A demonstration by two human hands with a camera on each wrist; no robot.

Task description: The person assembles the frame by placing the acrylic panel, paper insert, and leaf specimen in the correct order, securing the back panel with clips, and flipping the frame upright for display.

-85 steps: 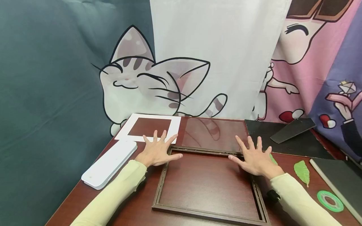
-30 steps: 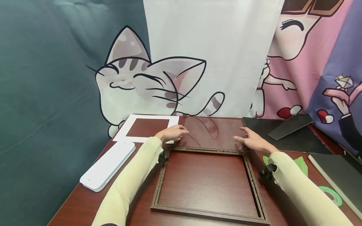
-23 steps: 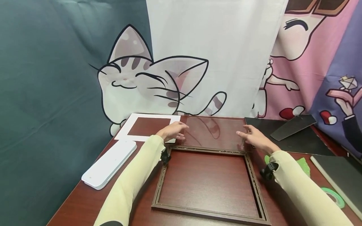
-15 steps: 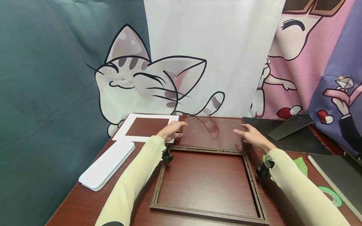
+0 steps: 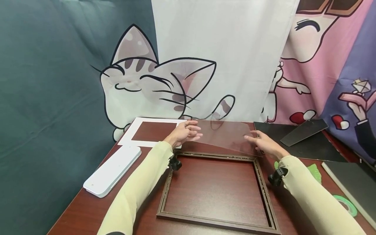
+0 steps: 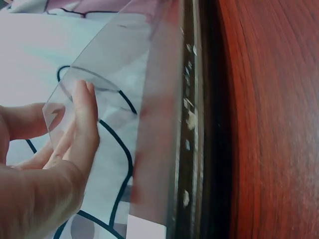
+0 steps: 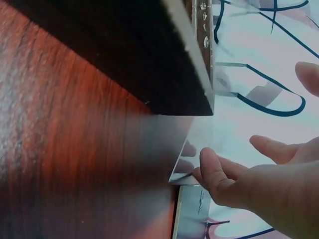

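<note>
A clear sheet tips up behind the frame

The clear sheet (image 5: 223, 135) is just behind the brown frame (image 5: 217, 223), which lies flat on the worktop (image 5: 147, 219). The sheet is on a slant: its left side is up and its right side is low. I think the step now is picking it up. The next move seems to call for the low side to come up too, and for a soft hold, as the sheet looks thin and could slip.

The left hand (image 5: 182, 133) is behind the frame's far left corner. It grips the sheet's left side. The right hand (image 5: 267, 144) is by the frame's far right corner, at the sheet's low end, with its fingers bent a little. I cannot tell if its grip pinches the sheet or only touches it. The arms reach out, one on each side of the frame
</note>
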